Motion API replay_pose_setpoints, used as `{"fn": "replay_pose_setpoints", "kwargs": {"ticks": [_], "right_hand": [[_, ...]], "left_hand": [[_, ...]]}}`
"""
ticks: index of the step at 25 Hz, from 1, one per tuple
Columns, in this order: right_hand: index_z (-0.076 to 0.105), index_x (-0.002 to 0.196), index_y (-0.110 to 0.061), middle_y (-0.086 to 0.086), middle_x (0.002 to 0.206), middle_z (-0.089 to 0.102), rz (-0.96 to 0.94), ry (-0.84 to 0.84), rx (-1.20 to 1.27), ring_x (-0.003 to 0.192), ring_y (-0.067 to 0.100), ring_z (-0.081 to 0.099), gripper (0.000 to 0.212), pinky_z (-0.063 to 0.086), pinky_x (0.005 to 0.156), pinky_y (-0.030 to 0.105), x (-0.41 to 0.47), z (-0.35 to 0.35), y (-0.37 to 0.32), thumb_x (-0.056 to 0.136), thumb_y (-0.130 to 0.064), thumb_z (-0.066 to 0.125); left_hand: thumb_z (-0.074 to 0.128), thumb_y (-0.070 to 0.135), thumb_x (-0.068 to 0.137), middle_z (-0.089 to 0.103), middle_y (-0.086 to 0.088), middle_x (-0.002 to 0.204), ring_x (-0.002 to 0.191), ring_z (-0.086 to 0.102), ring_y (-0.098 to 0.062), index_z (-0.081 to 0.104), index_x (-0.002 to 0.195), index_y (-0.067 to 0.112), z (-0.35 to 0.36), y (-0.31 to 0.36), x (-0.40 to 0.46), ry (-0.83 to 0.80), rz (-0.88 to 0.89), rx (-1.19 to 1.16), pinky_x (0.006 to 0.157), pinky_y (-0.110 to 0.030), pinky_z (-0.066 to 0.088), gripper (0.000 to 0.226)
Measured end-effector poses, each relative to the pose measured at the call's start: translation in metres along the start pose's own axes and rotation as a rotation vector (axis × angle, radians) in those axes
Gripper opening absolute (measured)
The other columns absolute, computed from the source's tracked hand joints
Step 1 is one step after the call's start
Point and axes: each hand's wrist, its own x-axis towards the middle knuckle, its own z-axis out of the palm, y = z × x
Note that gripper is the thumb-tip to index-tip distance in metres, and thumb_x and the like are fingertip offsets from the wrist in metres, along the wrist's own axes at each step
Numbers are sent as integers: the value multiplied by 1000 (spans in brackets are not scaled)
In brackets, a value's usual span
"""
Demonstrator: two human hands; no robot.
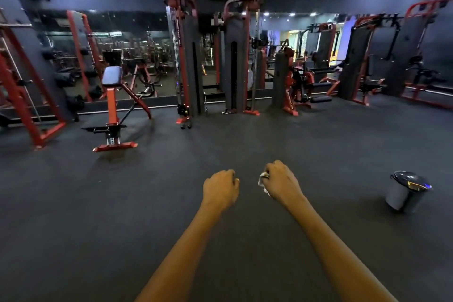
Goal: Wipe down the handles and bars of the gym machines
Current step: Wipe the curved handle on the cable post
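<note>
Both my arms reach forward over the dark gym floor. My right hand (282,182) grips a small pale cloth (262,180) bunched in its fist. My left hand (220,187) is curled into a loose fist and holds nothing that I can see. Far ahead stands a red and grey cable machine (210,56) with two weight towers. A red bench (114,105) with a blue pad stands to its left, and a red seated machine (297,81) to its right. Neither hand touches any machine.
A grey bin (405,191) with a dark lid stands on the floor to my right. A red rack (27,86) fills the far left. More red machines (382,61) line the right wall. Mirrors (132,56) cover the back wall behind the machines.
</note>
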Motion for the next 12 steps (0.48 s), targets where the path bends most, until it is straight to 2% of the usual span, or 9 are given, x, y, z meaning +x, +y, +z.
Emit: {"fn": "replay_pose_setpoints", "kwargs": {"ticks": [5, 12], "right_hand": [[66, 87, -7, 8, 100, 55, 10, -25, 13, 89, 26, 57, 16, 48, 75, 36, 161, 45, 37, 85, -20, 57], [67, 83, -5, 10, 100, 57, 6, -31, 15, 88, 28, 58, 14, 48, 74, 37, 431, 103, 80, 82, -16, 59]], "left_hand": [[37, 35, 102, 60, -5, 125, 112, 57, -25, 54, 127, 18, 30, -7, 166, 41, -14, -9, 89, -37, 44, 35], [38, 32, 102, 60, -5, 123, 111, 57, -26, 55, 125, 16, 65, -29, 446, 33, 3, -19, 89, -38, 43, 33]]}}
